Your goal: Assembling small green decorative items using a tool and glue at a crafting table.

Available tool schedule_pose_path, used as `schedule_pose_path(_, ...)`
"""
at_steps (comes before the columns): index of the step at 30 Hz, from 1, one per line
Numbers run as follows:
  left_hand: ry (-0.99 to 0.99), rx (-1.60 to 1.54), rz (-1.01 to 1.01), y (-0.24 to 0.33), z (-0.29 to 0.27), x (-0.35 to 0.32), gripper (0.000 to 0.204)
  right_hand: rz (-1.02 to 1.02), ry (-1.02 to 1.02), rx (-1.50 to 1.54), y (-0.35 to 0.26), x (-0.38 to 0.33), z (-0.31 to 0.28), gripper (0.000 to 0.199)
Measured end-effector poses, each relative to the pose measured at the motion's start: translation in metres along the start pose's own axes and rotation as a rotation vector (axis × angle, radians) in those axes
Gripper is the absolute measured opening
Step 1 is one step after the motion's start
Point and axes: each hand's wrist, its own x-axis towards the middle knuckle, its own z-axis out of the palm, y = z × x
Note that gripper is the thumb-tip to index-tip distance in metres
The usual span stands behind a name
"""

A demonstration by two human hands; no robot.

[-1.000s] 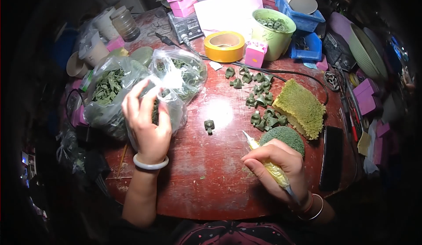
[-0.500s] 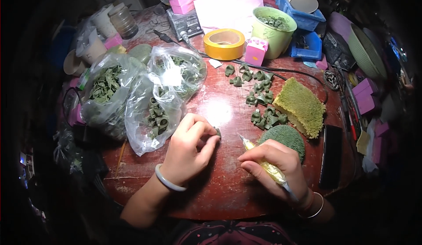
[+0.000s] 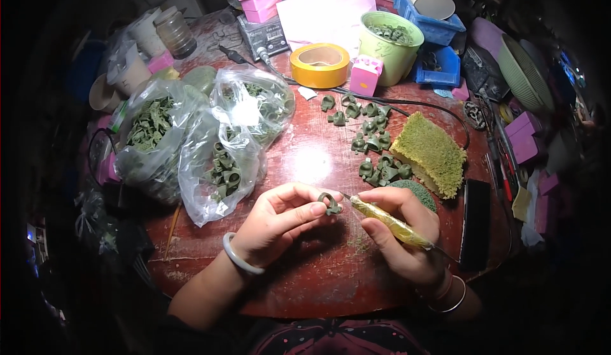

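My left hand (image 3: 280, 218) pinches a small dark green wax ring (image 3: 333, 209) between thumb and fingers, held a little above the table, its round opening showing. In my right hand (image 3: 410, 243) is a wax pen (image 3: 391, 221) wrapped in shiny yellow film, a thin cord running from its back end. The pen's dark tip is close beside the ring; whether they touch I cannot tell. Beyond my right hand lie several similar green rings (image 3: 385, 170) in loose groups. A round green pad (image 3: 417, 193) is partly hidden behind that hand.
Plastic bags (image 3: 191, 158) of green pieces fill the left of the red table (image 3: 305, 278). A yellow-green sponge (image 3: 429, 154) and a black case (image 3: 475, 224) lie right. Behind stand a tape roll (image 3: 319, 75), a pink box (image 3: 366, 75), a green bucket (image 3: 388, 59) and a control box (image 3: 264, 37).
My left hand has raised the ring off the table and turned it into view. My right hand has brought the pen's tip left and up beside it, tilting the pen flatter.
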Motion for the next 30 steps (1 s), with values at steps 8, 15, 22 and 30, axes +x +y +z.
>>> schedule_pose_path(8,0.015,0.008,0.011,0.000,0.003,0.000,0.025,0.066,0.035,0.158,0.012,0.001,0.000,0.019)
schedule_pose_path(15,-0.041,0.007,-0.028,0.002,0.005,-0.003,0.030,-0.084,0.036,0.061,0.007,0.003,-0.004,0.023)
schedule_pose_path(22,-0.074,0.003,-0.066,0.002,0.002,-0.003,0.029,-0.208,0.054,0.057,0.009,0.003,-0.003,0.023)
schedule_pose_path(30,-0.062,0.073,-0.082,0.004,0.000,-0.003,0.032,-0.091,-0.025,0.099,0.007,0.004,-0.004,0.022)
